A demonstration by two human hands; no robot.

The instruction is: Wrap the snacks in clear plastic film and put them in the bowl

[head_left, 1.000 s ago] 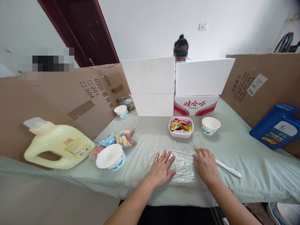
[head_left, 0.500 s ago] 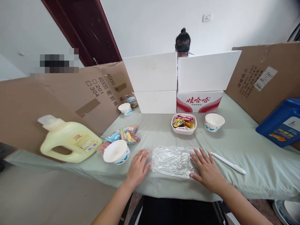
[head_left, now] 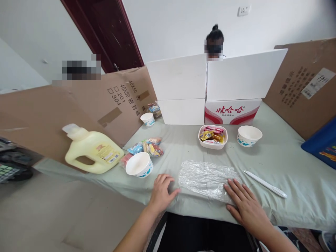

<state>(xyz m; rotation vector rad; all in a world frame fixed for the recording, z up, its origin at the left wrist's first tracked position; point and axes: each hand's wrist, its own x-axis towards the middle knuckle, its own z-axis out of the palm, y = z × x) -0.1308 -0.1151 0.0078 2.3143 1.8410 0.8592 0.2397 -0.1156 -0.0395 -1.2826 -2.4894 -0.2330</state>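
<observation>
A crinkled sheet of clear plastic wrap [head_left: 206, 177] lies flat on the pale green tablecloth [head_left: 283, 164] near the front edge. My left hand [head_left: 162, 192] rests on the cloth at the wrap's left edge, fingers curled lightly, the thumb touching the wrap's corner. My right hand [head_left: 245, 204] lies flat with fingers spread, its fingertips on the wrap's right front corner. Neither hand holds anything.
A white paper bowl [head_left: 139, 165] and snack packets [head_left: 147, 147] sit left of the wrap, beside a yellow jug [head_left: 93, 150]. Behind are a dish of candies [head_left: 212, 136], another bowl [head_left: 249, 135], and a white pen [head_left: 265, 183]. Cardboard walls and white boxes [head_left: 207, 87] surround the table; a person sits behind them.
Both hands slid off the top of the wrap, outward and toward me, to its left edge and right front corner. The camera view shifted left.
</observation>
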